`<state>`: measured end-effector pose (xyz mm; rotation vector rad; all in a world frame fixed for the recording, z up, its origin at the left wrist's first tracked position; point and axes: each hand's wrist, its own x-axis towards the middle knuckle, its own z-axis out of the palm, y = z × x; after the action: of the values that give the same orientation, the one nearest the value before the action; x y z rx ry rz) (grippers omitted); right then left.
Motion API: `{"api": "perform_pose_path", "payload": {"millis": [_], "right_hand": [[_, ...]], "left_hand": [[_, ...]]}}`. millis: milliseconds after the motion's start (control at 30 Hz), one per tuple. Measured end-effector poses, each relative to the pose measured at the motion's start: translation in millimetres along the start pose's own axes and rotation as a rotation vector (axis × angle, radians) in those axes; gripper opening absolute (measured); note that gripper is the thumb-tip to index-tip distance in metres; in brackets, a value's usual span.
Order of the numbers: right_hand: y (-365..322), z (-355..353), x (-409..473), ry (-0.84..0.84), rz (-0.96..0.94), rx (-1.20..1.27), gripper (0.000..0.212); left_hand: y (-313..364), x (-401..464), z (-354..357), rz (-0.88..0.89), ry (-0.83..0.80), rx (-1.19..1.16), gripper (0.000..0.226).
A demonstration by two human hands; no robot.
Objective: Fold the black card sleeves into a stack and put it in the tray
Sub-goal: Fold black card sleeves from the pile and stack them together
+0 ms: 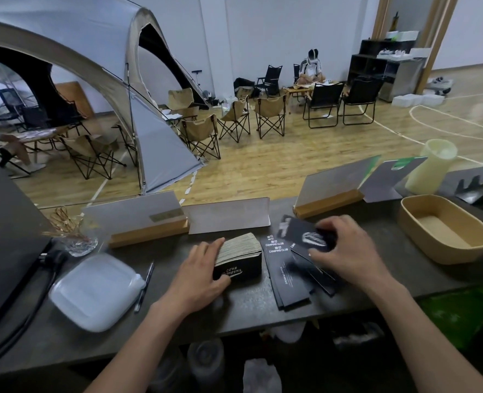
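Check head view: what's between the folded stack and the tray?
Head view: unfolded black sleeves fanned on the counter, with the right hand on them, lie between the folded stack and the tray.

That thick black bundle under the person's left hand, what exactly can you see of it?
The stack of folded sleeves is a thick block of many thin black card pieces pressed together, their pale edges showing as fine layers along the top. The near face is black with white script lettering, seen upside down. It stands on edge on the dark counter, left of loose flat sleeves. The left hand rests against its left side, fingers over the top.
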<state>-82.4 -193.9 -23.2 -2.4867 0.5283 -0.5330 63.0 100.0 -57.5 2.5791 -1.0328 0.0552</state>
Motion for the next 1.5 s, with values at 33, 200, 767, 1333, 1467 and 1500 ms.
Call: {"api": "perform_pose_path", "payload": {"millis": [33,200,767,1333,1467,1500], "right_hand": [[-12,2,-5,-0.064,-0.13,0.106,0.051],[-49,64,-22,-0.174,-0.49,0.12,0.031],[35,35,21,-0.075,0.321,-0.409,0.044],[44,-4,15,-0.285,0.155,-0.307,0.052],[38,-2,19,-0.311,0.187,-0.261,0.052],[38,-3,22,-0.325,0.201,-0.222,0.052]], "left_hand": [[0,0,0,0.003,-0.004,-0.001,0.083],[-2,-2,-2,0.033,-0.038,0.001,0.105],[-3,-3,3,0.031,-0.009,0.039,0.091],[-2,-3,1,0.017,-0.019,0.035,0.092],[-3,-4,1,0.019,-0.021,0.038,0.093],[-3,-4,1,0.02,-0.021,0.041,0.093]]}}
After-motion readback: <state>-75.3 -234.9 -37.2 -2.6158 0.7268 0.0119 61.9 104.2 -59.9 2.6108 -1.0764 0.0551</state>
